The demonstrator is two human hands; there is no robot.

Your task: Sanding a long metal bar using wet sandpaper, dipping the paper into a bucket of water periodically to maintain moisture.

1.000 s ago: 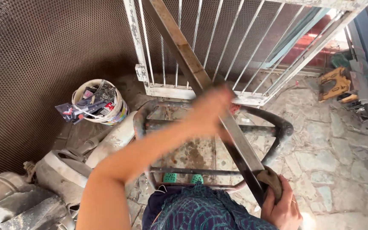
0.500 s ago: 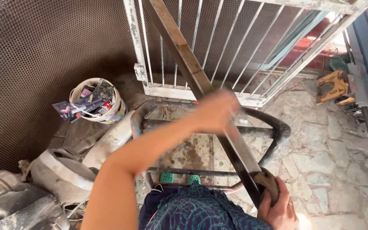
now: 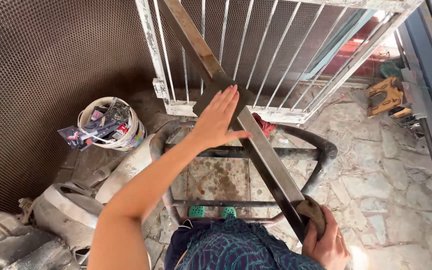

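Two hands work one long steel bar (image 3: 263, 150): my left hand (image 3: 218, 117) presses a sanding sheet (image 3: 222, 96) flat-fingered; my right hand (image 3: 328, 242) grips its low end. I judge it heavy, rigid.

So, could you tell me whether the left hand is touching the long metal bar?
Touching: the head view shows the left hand pressing a dark sheet flat on the metal bar.

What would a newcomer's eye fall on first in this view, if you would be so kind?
A long rusty steel bar cuts diagonally through the middle. The left hand presses a dark abrasive sheet on it, and the right hand grips its near end with a brown pad. At left, a white bucket of clutter stands by the brown mesh wall.
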